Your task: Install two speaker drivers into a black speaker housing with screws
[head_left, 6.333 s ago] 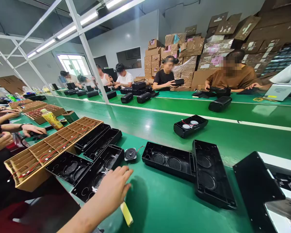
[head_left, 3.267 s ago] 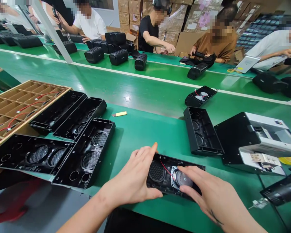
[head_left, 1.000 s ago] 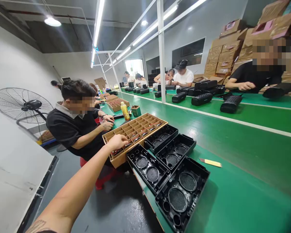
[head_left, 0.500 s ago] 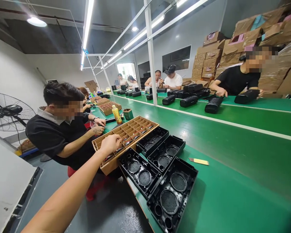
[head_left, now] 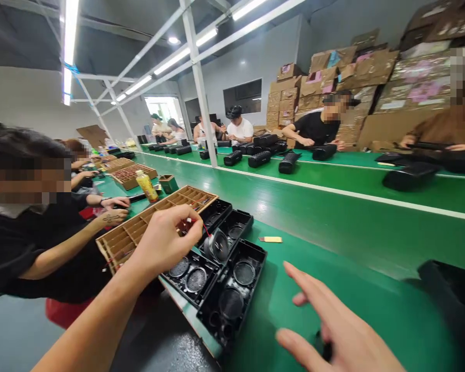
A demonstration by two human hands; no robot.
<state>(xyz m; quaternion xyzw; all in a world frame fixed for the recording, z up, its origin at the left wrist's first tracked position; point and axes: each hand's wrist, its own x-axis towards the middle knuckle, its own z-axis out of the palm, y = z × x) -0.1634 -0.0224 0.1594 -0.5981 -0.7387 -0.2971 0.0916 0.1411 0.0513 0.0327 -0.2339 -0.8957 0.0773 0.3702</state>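
Note:
My left hand (head_left: 174, 235) is closed in a pinch on the wires of a small round speaker driver (head_left: 218, 246). The driver dangles tilted from a red wire above the black speaker housings. The nearest black housing (head_left: 246, 294) lies face down in front of me, with two round mesh grilles inside. Another housing (head_left: 197, 279) sits left of it, and more lie behind. Under my left wrist is a divided cardboard box (head_left: 139, 223) with drivers in some cells. My right hand (head_left: 337, 325) is over the green bench with fingers spread; something dark below its palm is unclear.
A yellow-handled cutter blade (head_left: 271, 239) lies on the green bench (head_left: 333, 268). A yellow bottle (head_left: 146, 186) and a green holder (head_left: 168, 184) stand behind the box. A co-worker (head_left: 27, 217) works close at left. A dark bin-like shape (head_left: 453, 294) is at right.
My left hand has come up out of the divided box and moved towards the housings, now with a driver hanging from it. My right hand has entered view. The camera has turned right.

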